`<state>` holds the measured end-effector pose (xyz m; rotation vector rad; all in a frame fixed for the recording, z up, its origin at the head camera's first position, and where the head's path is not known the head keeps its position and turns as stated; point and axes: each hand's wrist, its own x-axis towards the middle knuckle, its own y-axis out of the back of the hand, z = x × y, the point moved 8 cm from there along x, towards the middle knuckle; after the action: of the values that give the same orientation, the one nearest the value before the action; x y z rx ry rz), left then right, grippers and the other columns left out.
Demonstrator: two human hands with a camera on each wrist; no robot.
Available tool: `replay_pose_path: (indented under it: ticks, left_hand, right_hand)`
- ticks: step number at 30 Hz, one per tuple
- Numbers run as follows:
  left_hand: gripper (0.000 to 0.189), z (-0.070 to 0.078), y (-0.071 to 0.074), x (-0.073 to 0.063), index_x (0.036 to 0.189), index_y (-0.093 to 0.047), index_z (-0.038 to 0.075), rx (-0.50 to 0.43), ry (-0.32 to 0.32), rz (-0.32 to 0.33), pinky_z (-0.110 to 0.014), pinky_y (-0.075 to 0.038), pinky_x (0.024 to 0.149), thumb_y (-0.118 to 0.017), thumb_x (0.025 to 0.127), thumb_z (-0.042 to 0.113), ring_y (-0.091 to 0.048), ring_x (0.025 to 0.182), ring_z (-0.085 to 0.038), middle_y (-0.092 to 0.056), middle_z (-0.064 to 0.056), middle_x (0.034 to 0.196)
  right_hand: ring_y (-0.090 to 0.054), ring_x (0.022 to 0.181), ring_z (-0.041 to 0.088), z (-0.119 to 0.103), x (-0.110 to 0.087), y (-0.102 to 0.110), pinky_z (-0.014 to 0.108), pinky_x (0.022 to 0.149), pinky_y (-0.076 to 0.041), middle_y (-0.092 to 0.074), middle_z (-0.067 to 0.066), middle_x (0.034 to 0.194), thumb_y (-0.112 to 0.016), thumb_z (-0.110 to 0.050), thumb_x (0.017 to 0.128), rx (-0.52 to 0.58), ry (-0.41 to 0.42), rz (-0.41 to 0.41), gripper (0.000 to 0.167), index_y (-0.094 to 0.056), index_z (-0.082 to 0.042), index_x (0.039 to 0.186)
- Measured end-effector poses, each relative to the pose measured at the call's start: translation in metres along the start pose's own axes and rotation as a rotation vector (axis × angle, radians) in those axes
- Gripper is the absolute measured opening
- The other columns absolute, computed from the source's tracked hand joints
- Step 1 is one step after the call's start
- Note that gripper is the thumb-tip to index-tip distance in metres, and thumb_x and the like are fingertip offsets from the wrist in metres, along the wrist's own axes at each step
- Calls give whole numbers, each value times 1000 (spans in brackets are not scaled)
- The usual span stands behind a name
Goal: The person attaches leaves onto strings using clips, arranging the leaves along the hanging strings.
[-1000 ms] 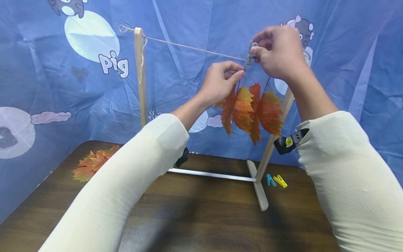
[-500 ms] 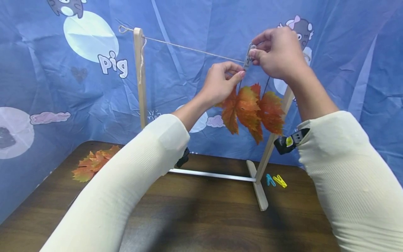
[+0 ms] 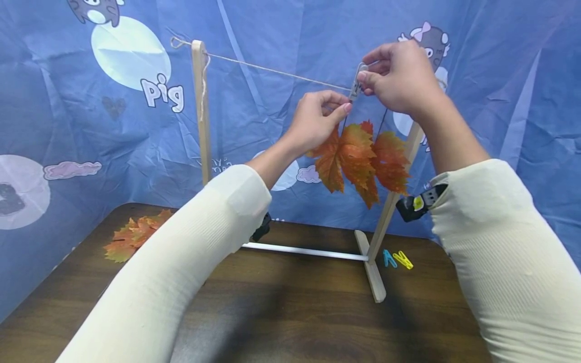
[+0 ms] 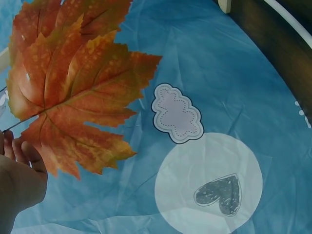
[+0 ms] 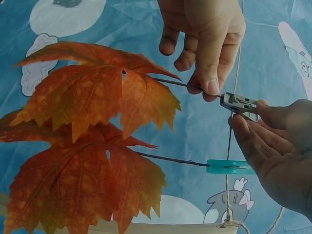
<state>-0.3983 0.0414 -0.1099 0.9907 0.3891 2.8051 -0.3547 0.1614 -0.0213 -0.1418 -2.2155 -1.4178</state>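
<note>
My left hand (image 3: 317,118) pinches the thin dark stem of an orange maple leaf (image 3: 351,151) between thumb and finger. With its thumb and fingers, my right hand (image 3: 404,78) grips a grey clothespin (image 5: 238,103) at the twine line (image 3: 281,74). In the right wrist view the stem's end meets the clothespin's tip, right beside the twine. Below it there, a second leaf (image 5: 87,180) hangs by its stem from a teal clothespin (image 5: 228,166) on the same line. The left wrist view shows the leaves beside my left fingers.
A wooden frame with a left post (image 3: 202,116), right post (image 3: 383,227) and white bottom bar (image 3: 304,250) stands on the brown table (image 3: 290,312). More leaves (image 3: 136,236) lie at the left. Blue (image 3: 389,258) and yellow (image 3: 403,260) clothespins lie at the right.
The grey clothespin has moved slightly left and down, tilting towards my left fingertips. The held leaf has turned to face the camera more. My left hand has stayed almost still.
</note>
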Motion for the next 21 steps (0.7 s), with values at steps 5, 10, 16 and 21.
replay_pose_path:
  ticks: [5,10,16,21]
  left_hand:
    - [24,-2,1,-3,118,-74,6,9,-9,-12,-25,-53,87,-66,102,23,-69,101,-12,-74,-2,112]
    - [23,-4,4,-7,116,-74,7,15,-9,-12,-25,-52,86,-66,102,24,-69,100,-11,-75,-2,110]
    - [23,-10,7,-19,115,-74,7,3,0,-13,-25,-52,80,-67,102,24,-69,92,-11,-75,-3,103]
    - [23,-16,14,-30,115,-74,5,-3,-7,-32,-28,-53,75,-66,102,23,-70,90,-16,-75,-5,102]
  right_hand:
    - [-70,113,23,-1,-2,1,37,100,-53,-65,11,137,-53,-28,107,11,14,-13,47,-51,-7,149]
    - [-68,117,25,-1,-7,3,41,103,-50,-63,12,140,-52,-29,108,6,35,-11,48,-49,-7,151]
    - [-70,113,27,-2,-13,10,41,100,-53,-66,13,135,-55,-27,107,5,93,8,46,-52,-5,148]
    - [-70,113,29,2,-23,17,45,101,-51,-68,13,132,-56,-29,106,3,127,43,45,-55,-7,146]
